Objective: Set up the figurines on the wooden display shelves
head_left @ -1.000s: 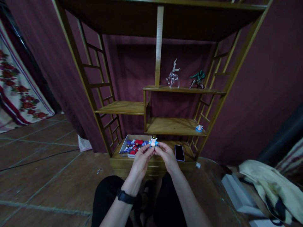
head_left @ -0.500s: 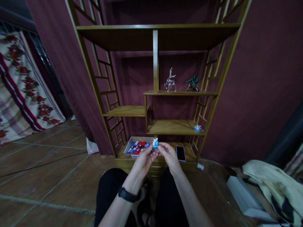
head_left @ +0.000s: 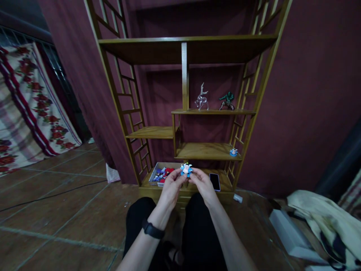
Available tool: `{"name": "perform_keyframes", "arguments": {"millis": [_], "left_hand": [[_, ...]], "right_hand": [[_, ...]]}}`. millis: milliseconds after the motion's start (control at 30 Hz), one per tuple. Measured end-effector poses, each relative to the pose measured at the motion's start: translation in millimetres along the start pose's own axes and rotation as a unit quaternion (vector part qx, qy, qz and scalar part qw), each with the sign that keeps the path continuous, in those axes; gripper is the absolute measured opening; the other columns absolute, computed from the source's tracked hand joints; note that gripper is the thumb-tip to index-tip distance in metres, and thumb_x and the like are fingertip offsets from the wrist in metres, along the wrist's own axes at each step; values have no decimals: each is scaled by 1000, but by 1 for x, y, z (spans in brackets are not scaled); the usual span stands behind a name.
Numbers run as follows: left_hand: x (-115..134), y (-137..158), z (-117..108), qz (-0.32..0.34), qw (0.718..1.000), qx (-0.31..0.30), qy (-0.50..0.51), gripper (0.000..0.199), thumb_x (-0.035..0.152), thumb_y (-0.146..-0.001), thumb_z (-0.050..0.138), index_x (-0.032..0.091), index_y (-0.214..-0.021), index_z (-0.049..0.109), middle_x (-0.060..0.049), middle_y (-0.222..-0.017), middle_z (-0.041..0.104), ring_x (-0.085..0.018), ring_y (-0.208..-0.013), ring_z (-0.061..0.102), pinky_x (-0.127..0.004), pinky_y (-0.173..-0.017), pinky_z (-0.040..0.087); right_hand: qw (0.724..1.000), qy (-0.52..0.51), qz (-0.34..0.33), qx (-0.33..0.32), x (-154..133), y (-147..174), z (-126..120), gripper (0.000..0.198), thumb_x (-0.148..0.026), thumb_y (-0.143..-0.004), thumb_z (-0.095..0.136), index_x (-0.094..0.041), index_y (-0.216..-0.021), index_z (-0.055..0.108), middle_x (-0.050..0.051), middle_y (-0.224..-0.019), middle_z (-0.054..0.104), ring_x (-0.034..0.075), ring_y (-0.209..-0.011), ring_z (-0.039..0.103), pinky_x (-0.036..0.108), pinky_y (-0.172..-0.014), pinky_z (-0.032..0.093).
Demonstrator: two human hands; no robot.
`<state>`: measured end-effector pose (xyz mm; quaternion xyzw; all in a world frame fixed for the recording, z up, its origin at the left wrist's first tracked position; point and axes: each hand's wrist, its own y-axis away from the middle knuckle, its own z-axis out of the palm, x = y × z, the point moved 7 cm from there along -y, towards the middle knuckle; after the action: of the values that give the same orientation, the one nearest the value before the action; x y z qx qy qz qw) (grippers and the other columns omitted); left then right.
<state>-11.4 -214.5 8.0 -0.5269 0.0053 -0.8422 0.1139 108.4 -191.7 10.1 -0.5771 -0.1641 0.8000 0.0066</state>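
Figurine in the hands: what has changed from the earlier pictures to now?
The figurine, side-on half a second ago, has been turned back to show its pale front. The left hand and right hand still hold it; nothing was let go. The box, phone and glass deer stay put.

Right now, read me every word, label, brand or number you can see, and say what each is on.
No text can be read.
Held figurine: any lettering is too small to make out.
Phone: dark screen, no legible writing.
Upright post: fine marks, too small to read.
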Motion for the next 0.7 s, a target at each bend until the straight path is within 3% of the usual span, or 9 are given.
{"name": "perform_keyframes", "arguments": {"millis": [400,700], "left_hand": [[13,-14,-2,41,995,1,-96,42,21,-54,79,15,-92,63,-3,-85,69,-13,-72,62,-26,-72,49],[0,-67,-22,15,994,22,-107,46,27,-54,79,13,-96,67,-7,-87,70,-12,-69,62,-24,-68,48]], "right_hand": [[999,-36,-7,-24,3,-21,14,36,-46,-68,70,-20,-92,64,4,-93,68,19,-85,62,30,-75,50],[1000,16,-7,-15,27,-72,11,36,-52,-68,67,-21,-87,66,3,-87,68,19,-81,62,30,-72,50]]}}
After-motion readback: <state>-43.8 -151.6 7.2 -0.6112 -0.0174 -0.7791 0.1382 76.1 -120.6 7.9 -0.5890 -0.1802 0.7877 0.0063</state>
